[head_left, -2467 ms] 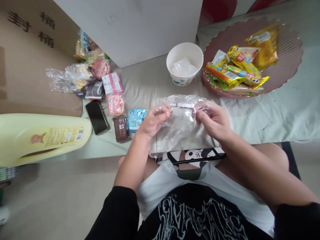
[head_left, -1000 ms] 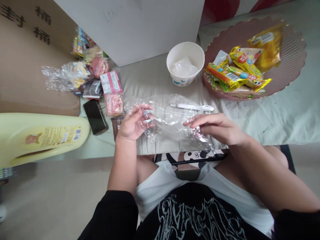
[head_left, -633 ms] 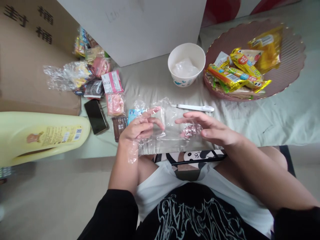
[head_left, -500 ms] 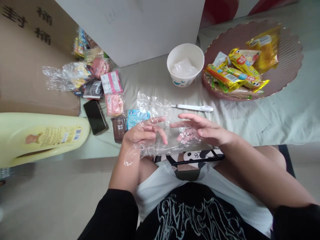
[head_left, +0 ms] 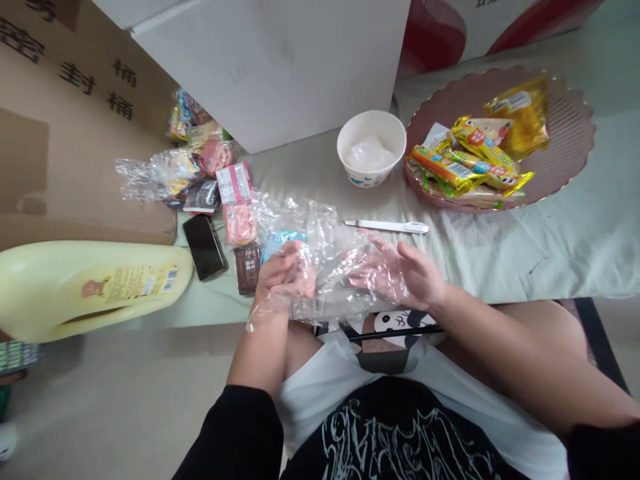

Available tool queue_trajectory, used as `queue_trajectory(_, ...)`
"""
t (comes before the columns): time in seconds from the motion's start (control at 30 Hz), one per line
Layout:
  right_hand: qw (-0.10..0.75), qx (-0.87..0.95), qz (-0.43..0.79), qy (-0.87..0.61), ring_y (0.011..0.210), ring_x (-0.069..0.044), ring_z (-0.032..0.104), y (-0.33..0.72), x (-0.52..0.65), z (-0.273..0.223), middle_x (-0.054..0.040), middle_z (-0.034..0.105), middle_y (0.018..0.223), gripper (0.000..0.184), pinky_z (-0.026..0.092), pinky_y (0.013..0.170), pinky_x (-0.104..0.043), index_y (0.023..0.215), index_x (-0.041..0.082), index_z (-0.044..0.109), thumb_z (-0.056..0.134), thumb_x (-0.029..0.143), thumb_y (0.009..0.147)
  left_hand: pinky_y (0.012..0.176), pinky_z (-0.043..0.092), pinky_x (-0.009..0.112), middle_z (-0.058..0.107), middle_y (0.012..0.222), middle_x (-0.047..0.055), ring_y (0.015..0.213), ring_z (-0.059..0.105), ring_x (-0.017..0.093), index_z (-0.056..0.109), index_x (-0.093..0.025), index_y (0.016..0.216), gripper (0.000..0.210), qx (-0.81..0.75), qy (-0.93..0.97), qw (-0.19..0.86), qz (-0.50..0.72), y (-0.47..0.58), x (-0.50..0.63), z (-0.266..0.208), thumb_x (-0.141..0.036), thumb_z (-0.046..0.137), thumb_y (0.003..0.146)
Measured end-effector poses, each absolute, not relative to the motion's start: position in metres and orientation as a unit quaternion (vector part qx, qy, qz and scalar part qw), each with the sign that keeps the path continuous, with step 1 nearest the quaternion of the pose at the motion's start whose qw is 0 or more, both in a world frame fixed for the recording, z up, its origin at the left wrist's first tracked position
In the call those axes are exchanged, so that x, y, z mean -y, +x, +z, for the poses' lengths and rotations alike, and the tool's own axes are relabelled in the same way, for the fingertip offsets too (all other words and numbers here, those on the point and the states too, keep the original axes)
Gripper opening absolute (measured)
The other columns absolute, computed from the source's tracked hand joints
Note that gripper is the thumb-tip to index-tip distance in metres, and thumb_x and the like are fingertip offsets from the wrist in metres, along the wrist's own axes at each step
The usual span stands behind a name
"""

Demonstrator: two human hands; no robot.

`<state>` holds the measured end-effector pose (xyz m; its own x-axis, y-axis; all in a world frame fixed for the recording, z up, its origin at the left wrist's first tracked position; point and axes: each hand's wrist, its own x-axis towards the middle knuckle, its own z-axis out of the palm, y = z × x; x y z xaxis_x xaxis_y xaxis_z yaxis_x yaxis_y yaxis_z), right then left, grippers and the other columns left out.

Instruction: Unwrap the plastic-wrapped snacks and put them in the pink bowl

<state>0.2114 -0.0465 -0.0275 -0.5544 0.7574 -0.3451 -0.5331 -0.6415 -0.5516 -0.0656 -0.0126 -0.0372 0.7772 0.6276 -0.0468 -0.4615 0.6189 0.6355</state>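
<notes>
My left hand point(head_left: 287, 272) has its fingers curled in against crinkled clear plastic film point(head_left: 327, 283), which also wraps loosely round my left wrist like a cuff. Opposite it, my right hand point(head_left: 400, 270) is spread with the thumb apart, and the film covers its fingers. Whether the film is a bag or a glove I cannot make out. Just left of my left hand are a light blue packet point(head_left: 283, 241), partly under the film, and a brown packet point(head_left: 248, 268). A white-handled knife point(head_left: 387, 227) lies just beyond my right hand.
Behind the knife stands a white paper tub point(head_left: 371, 175) with clear plastic inside. A pink scalloped bowl point(head_left: 560, 150) holds yellow snack packets. At left are a phone point(head_left: 205, 248), a pale yellow jug point(head_left: 60, 283), wrapped snacks point(head_left: 215, 157) and a cardboard box point(head_left: 75, 160). A white box point(head_left: 280, 73) stands behind.
My right hand has moved into the clear film, which now covers its fingers. My left fingers have curled inward. The view has shifted slightly.
</notes>
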Motion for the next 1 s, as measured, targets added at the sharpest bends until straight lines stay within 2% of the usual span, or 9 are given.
queue_trajectory(0.07, 0.335, 0.153, 0.887, -0.277, 0.088, -0.026, 0.077, 0.207, 0.047, -0.027, -0.0054, 0.077, 0.103, 0.076, 0.061, 0.083, -0.050, 0.142, 0.034, 0.050, 0.070, 0.069, 0.078, 0.027, 0.012, 0.012, 0.079, 0.071, 0.007, 0.021, 0.021, -0.001, 0.077, -0.041, 0.120, 0.030, -0.111, 0.304, 0.921, 0.216, -0.054, 0.015, -0.035, -0.045, 0.066, 0.093)
queue_trajectory(0.17, 0.371, 0.137, 0.854, -0.339, 0.074, -0.019, 0.075, 0.206, 0.043, -0.029, 0.0003, 0.078, 0.094, 0.074, 0.060, 0.072, -0.036, 0.141, 0.037, 0.051, 0.082, 0.040, 0.074, 0.027, 0.004, 0.013, 0.080, 0.076, 0.013, 0.022, 0.015, -0.003, 0.079, -0.028, 0.118, 0.033, -0.133, 0.295, 0.932, 0.163, -0.045, 0.019, -0.031, -0.044, 0.068, 0.091)
queue_trajectory(0.27, 0.419, 0.154, 0.804, -0.393, 0.065, -0.012, 0.069, 0.207, 0.036, -0.034, 0.0010, 0.077, 0.089, 0.041, 0.055, 0.062, -0.026, 0.108, 0.028, 0.070, 0.078, 0.019, 0.069, 0.027, 0.004, 0.015, 0.077, 0.071, 0.014, 0.023, 0.018, -0.002, 0.082, -0.017, 0.096, 0.035, -0.167, 0.314, 0.926, 0.124, -0.051, 0.018, -0.027, -0.049, 0.070, 0.088)
queue_trajectory(0.37, 0.458, 0.158, 0.772, -0.412, 0.064, -0.011, 0.066, 0.210, 0.032, -0.038, 0.0009, 0.073, 0.080, 0.015, 0.052, 0.060, -0.024, 0.079, 0.022, 0.070, 0.069, 0.015, 0.066, 0.025, 0.010, 0.015, 0.071, 0.060, 0.010, 0.021, 0.022, 0.000, 0.080, -0.016, 0.083, 0.039, -0.167, 0.335, 0.919, 0.128, -0.064, 0.010, -0.027, -0.052, 0.069, 0.088)
queue_trajectory(0.5, 0.524, 0.158, 0.715, -0.435, 0.075, -0.012, 0.068, 0.217, 0.030, -0.031, -0.0008, 0.074, 0.084, 0.014, 0.058, 0.072, -0.027, 0.079, 0.022, 0.071, 0.066, 0.014, 0.068, 0.025, 0.016, 0.014, 0.070, 0.054, 0.006, 0.019, 0.023, 0.002, 0.083, -0.024, 0.089, 0.026, -0.184, 0.328, 0.902, 0.212, -0.074, 0.004, -0.031, -0.048, 0.073, 0.084)
queue_trajectory(0.57, 0.517, 0.144, 0.737, -0.412, 0.090, -0.016, 0.072, 0.221, 0.031, -0.024, -0.0031, 0.077, 0.099, 0.017, 0.060, 0.082, -0.030, 0.091, 0.023, 0.073, 0.072, 0.028, 0.075, 0.026, 0.019, 0.014, 0.072, 0.057, 0.006, 0.019, 0.023, 0.001, 0.083, -0.028, 0.096, 0.023, -0.199, 0.330, 0.893, 0.234, -0.072, 0.005, -0.032, -0.044, 0.074, 0.083)
queue_trajectory(0.7, 0.331, 0.141, 0.861, -0.359, 0.088, -0.023, 0.076, 0.227, 0.034, -0.016, -0.0078, 0.078, 0.109, 0.058, 0.062, 0.070, -0.035, 0.116, 0.025, 0.067, 0.081, 0.061, 0.073, 0.028, 0.016, 0.012, 0.079, 0.073, 0.011, 0.022, 0.023, -0.001, 0.082, -0.029, 0.111, 0.028, -0.171, 0.329, 0.909, 0.188, -0.060, 0.009, -0.030, -0.040, 0.068, 0.090)
queue_trajectory(0.8, 0.233, 0.196, 0.878, -0.370, 0.069, -0.016, 0.072, 0.227, 0.035, -0.017, -0.0044, 0.077, 0.085, 0.055, 0.054, 0.055, -0.025, 0.112, 0.023, 0.064, 0.091, 0.044, 0.069, 0.028, 0.012, 0.012, 0.081, 0.079, 0.012, 0.024, 0.021, -0.002, 0.077, -0.029, 0.125, 0.034, -0.150, 0.338, 0.915, 0.164, -0.053, 0.010, -0.028, -0.039, 0.064, 0.095)
queue_trajectory(1.0, 0.390, 0.207, 0.794, -0.418, 0.050, -0.002, 0.044, 0.232, 0.027, -0.018, 0.0068, 0.058, 0.068, 0.040, 0.033, 0.042, -0.016, 0.085, 0.018, 0.063, 0.095, 0.030, 0.064, 0.027, 0.011, 0.011, 0.082, 0.085, 0.010, 0.025, 0.016, -0.003, 0.075, -0.033, 0.129, 0.034, -0.149, 0.356, 0.904, 0.183, -0.061, 0.008, -0.020, -0.039, 0.062, 0.097)
